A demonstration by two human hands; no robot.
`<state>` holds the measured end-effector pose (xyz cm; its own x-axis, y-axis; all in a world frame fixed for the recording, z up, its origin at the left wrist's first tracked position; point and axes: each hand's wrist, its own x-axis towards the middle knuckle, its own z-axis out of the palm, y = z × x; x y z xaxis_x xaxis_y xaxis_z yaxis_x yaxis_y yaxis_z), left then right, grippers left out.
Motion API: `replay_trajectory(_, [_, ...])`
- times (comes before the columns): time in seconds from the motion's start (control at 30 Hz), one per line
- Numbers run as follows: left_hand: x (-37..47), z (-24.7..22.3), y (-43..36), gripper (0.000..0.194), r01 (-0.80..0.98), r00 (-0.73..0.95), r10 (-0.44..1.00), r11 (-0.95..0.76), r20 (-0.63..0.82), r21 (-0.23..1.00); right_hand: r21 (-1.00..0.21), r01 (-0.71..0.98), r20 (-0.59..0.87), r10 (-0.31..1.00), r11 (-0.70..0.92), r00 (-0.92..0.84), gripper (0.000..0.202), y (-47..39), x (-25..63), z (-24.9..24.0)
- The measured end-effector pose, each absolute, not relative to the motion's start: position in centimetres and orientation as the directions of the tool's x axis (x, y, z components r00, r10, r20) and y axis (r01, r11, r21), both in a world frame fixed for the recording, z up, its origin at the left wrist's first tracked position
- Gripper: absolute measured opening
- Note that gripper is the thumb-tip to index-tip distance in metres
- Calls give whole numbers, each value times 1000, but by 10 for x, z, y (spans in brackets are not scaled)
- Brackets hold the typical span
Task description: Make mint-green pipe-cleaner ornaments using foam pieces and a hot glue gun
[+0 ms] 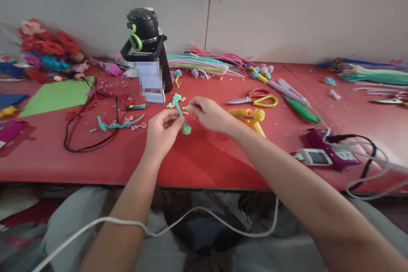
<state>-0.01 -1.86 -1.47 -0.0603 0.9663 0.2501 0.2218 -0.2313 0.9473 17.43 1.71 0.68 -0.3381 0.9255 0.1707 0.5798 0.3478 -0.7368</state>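
Observation:
Between the thumb and fingers of my left hand [163, 131] is a teal pipe cleaner [178, 107], slanting over the table with a fluffy green tuft [186, 129] at its lower end. My right hand [208, 114] is closed in a pinch just to the right of the stem. A small pale green piece [185, 108] shows at its fingertips; its full shape is too small to tell. Short green cuttings [174, 99] lie on the table behind the stem.
A phone [149, 76] leans on a black bottle [165, 68]. Scissors [255, 98], a yellow glue gun [245, 114] and a lilac straightener-like tool [290, 92] lie to the right. Pipe-cleaner bundles [204, 63] lie behind. A black cord [68, 125] loops at left; a white cable [197, 209] crosses below.

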Motion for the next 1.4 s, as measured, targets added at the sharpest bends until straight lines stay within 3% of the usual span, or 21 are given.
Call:
replay_trajectory(0.33, [41,-12,-46,11,185,300,946,-179,118,966,-878,429,60,940,210,-336,34,-66,243,-10])
replay_trajectory(0.53, [43,-18,-46,15,219,344,934,-176,93,960,-936,279,94,914,216,-394,40,-63,252,-26])
replay_trajectory(1.17, [45,-15,-49,14,253,420,903,-216,94,943,-928,310,39,882,205,-469,37,-60,255,-20])
replay_trajectory(1.4, [45,-14,-50,16,214,406,910,-179,79,960,-960,222,87,936,170,-340,45,-60,249,-27])
